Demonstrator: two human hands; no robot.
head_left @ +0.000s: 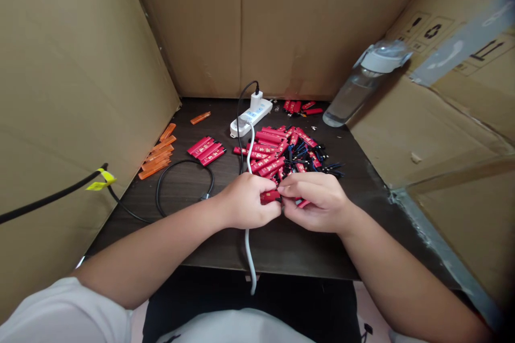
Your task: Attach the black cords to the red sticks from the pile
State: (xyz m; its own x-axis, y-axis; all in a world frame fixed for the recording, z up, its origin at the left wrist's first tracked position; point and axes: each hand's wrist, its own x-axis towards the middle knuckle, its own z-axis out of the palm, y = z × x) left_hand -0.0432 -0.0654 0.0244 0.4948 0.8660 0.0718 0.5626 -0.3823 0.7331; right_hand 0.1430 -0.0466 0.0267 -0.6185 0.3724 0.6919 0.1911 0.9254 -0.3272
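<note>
- Far left of the hands, a black cable (60,193) with a yellow tag (101,179) runs in; its left end is cut off by the frame.
- Forward and left of the hands, orange strips (161,156) lie stacked on the counter (217,249), with a short row of red packs (207,150) nearer in.
- The left hand (249,203) pinches one pack (270,196) between thumb and curled fingers. A white cord (249,257) passes beneath this hand from the power strip (252,116) beyond.
- The held pack lies between the hands, long axis roughly left to right, its right end at the right hand's fingertips; the left hand covers its other end.
- Straight ahead of the hands is a pile (269,161) of similar packs, their leads tangled.
- The right hand (316,201) has its fingertips bunched at that end; whether they grip it or a lead, I cannot tell. A red sliver under them is mostly hidden.
- Forward and right of the hands, a bottle (352,94) leans against the carton (402,144).
</note>
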